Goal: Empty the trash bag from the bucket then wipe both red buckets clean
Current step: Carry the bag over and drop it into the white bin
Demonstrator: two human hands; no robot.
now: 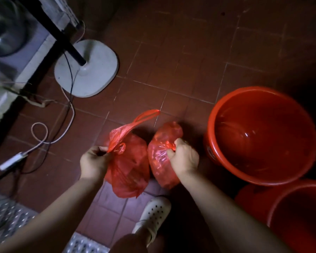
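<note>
Two crinkled, translucent red plastic bags are held just left of the round, glossy red bucket (263,136): the left bag (130,167) pinched at its twisted handles by the left hand (94,163), the right bag (162,154) gripped at its gathered neck by the right hand (185,157). A second red bucket (297,216) stands nearer, touching the first.

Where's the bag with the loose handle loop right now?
In the head view, the looped bag hangs left of centre from the left hand, beside the knotted bag held by the right hand.

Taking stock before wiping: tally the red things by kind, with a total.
Buckets: 2, far bucket and near bucket
Bags: 2, left bag held by left hand, right bag held by right hand
Total: 4
</note>
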